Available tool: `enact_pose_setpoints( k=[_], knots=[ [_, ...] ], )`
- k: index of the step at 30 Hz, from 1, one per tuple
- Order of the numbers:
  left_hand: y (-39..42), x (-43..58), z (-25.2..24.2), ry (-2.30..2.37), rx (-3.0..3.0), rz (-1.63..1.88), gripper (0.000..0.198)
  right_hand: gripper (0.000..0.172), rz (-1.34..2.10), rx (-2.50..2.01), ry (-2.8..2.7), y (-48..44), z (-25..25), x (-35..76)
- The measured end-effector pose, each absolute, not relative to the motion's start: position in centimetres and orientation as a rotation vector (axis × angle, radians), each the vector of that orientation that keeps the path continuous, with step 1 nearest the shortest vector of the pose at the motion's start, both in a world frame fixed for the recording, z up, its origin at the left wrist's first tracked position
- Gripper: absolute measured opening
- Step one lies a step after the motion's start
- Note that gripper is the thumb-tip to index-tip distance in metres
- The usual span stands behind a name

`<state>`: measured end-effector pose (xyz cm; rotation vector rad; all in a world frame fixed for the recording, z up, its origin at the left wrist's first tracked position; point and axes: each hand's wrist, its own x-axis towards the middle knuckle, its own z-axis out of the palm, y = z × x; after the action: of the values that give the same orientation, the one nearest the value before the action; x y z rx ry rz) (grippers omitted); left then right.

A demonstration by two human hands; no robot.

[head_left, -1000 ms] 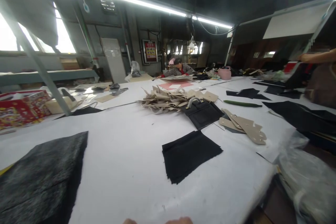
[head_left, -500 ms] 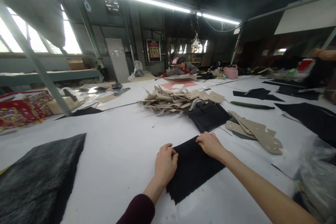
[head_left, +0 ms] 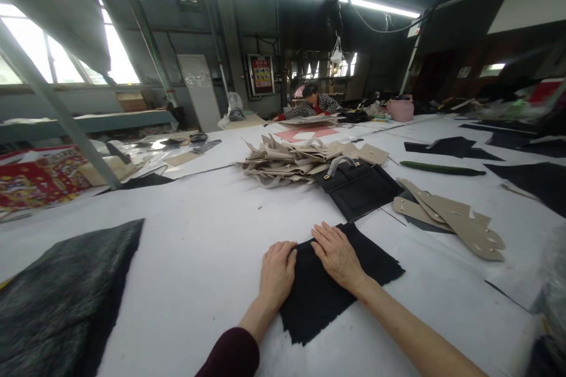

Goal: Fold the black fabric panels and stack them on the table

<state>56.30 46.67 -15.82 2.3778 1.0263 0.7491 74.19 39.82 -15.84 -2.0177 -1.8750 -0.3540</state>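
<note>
A piece of black cloth (head_left: 309,308) with ragged lower edges lies on the white table in front of me. My left hand (head_left: 277,271) is at its upper left edge, thumb and fingers closed on the cloth. Flat on the upper middle of the cloth rests my right hand (head_left: 338,258), its fingers stretched out and holding nothing. Just beyond the cloth lies a black handbag (head_left: 365,193) with a grey-wrapped handle. The cloth under both palms is hidden.
Behind the bag is a heap of beige cut pieces (head_left: 283,162). Beige strap-like pieces (head_left: 451,215) and a dark green cucumber-like thing (head_left: 442,168) lie to the right. A dark grey fabric stack (head_left: 66,288) covers the near left. Across the table, a person (head_left: 312,103) leans forward.
My right hand has moved left from the cloth's upper edge and spread flat on it, uncovering the right corner. The left hand stays at the left edge. The view has shifted slightly.
</note>
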Motion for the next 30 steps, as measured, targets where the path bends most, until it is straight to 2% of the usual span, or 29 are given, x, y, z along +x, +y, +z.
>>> enact_pose_setpoints(
  k=[9,18,23,27,30],
  knots=[
    [47.3,55.6,-15.9,1.071,2.407,0.690,0.036,0.046,-0.271,-2.147,-1.844,42.0,-17.3,73.9],
    [48.0,51.7,-14.4,1.028,2.314,0.770,0.043,0.050,-0.427,-2.133,-1.658,40.4,-16.1,75.1],
    [46.0,40.7,-10.6,1.134,2.315,0.813,0.018,0.048,-0.473,-1.980,-1.577,36.6,-14.8,72.4],
    [43.2,29.2,-8.4,1.564,2.387,0.633,0.015,0.040,-0.320,-1.750,-1.618,32.8,-15.0,67.8],
    [40.5,22.9,-7.7,1.817,2.355,0.509,0.009,0.040,-0.157,-1.644,-1.635,31.3,-16.1,63.9]
  ],
)
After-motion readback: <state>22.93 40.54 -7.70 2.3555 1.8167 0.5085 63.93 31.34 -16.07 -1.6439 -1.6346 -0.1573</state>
